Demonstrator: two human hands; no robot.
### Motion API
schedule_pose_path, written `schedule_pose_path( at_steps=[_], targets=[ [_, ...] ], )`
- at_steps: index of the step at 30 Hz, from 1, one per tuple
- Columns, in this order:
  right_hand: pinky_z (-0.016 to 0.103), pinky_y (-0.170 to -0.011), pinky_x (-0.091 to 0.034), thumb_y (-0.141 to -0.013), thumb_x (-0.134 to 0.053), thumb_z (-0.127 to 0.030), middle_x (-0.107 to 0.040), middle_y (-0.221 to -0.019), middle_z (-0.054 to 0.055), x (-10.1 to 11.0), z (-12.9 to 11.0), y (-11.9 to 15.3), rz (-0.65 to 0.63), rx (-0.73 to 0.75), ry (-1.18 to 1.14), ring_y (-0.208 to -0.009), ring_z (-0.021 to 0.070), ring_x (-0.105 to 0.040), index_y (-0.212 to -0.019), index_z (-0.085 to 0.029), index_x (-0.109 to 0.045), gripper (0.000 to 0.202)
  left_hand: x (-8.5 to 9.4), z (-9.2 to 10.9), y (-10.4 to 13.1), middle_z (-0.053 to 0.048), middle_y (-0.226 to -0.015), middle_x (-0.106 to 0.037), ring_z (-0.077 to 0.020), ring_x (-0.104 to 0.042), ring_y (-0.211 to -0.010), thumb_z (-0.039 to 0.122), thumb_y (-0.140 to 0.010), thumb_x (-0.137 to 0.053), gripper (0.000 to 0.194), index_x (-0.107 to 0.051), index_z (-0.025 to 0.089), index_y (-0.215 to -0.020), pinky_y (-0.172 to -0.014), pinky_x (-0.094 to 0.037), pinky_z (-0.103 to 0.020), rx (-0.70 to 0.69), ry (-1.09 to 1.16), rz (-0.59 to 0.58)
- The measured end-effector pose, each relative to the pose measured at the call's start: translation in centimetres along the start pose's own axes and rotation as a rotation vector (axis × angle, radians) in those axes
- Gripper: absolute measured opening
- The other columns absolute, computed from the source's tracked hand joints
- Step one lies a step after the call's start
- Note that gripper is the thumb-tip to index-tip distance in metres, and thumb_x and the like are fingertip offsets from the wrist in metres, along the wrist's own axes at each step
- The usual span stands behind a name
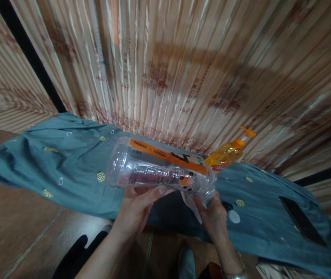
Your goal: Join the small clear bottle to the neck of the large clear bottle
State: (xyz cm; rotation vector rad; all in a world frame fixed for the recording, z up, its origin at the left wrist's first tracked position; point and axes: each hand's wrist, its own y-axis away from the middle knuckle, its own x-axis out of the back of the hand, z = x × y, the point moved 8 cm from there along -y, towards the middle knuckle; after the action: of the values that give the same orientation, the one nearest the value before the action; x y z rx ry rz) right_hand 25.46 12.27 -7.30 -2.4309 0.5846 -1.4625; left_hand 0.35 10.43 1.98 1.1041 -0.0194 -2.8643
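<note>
A large clear plastic bottle (150,174) with an orange-and-grey printed label lies sideways in the air across both my hands, its wide end to the left. My left hand (136,207) grips it from beneath, the thumb stretched along its near side. Closed round the right end is my right hand (212,213). A white piece of tissue or cloth (192,205) hangs beside the right fingers; I cannot tell whether they hold it. Behind the bottle's right end stands an orange pump bottle (226,153) of yellow liquid, partly hidden.
A teal patterned cloth (81,170) covers the long narrow surface below. On it lie a black phone (302,221), a white round cap (234,216) and a small dark object (227,205). Stacked wrapped boards (177,77) rise behind. My shoe (187,264) shows on the tiled floor.
</note>
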Motion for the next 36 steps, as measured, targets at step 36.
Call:
schedule_pose_path(
  at_steps=[36],
  targets=[
    [0.032,-0.06,-0.049,-0.081,-0.048,-0.062,-0.069,-0.087,0.013,0.23,-0.15,-0.08,-0.019,-0.025,-0.013,-0.075,0.0267,-0.068,-0.115,-0.012,-0.054,0.061,0.02,0.12,-0.03,-0.005,-0.096,-0.076,-0.0218,-0.07,-0.089,0.012,-0.065,-0.077,0.029,-0.073,0.018,-0.093,-0.082,-0.058,-0.037,-0.006,0.017,-0.008]
  ],
)
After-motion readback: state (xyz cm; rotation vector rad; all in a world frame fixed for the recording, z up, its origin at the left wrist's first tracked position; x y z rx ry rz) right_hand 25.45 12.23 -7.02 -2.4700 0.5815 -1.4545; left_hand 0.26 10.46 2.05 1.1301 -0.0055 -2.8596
